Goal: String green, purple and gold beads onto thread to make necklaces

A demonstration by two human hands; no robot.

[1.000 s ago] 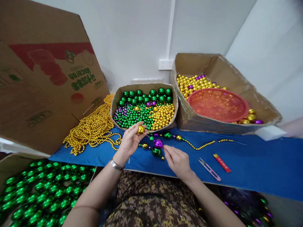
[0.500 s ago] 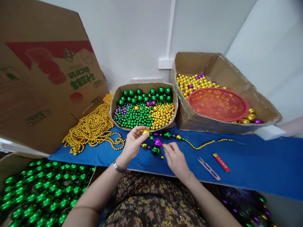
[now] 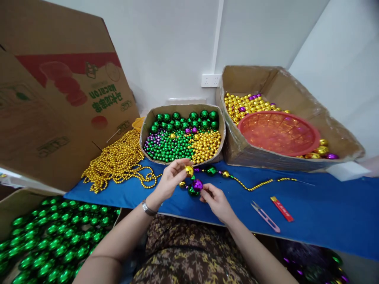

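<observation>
Left hand (image 3: pixel 169 180): pinching gold bead (image 3: pixel 189 170), now drawn close to small green bead (image 3: pixel 193 178); likely joining strand (image 3: pixel 225 174). Right hand (image 3: pixel 217 203): pinching purple bead (image 3: pixel 197 185) at edge. Strand: on blue desk (image 3: pixel 316 215).

Hands (image 3: pixel 170 180) (image 3: pixel 218 202): two, left and right
Held gold bead (image 3: pixel 189 170): one
Pink snips (image 3: pixel 268 219): one
Red packet (image 3: pixel 282 209): one
Red basket (image 3: pixel 278 136): one
Wristwatch (image 3: pixel 148 208): one
Wall socket plate (image 3: pixel 210 81): one
Printed carton (image 3: pixel 77 94): one
Bead boxes (image 3: pixel 143 130) (image 3: pixel 266 158) on worktop (image 3: pixel 325 213): two

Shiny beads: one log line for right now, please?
left hand: holds gold ball | right hand: at purple ball | pink snips: on blue cloth
</observation>
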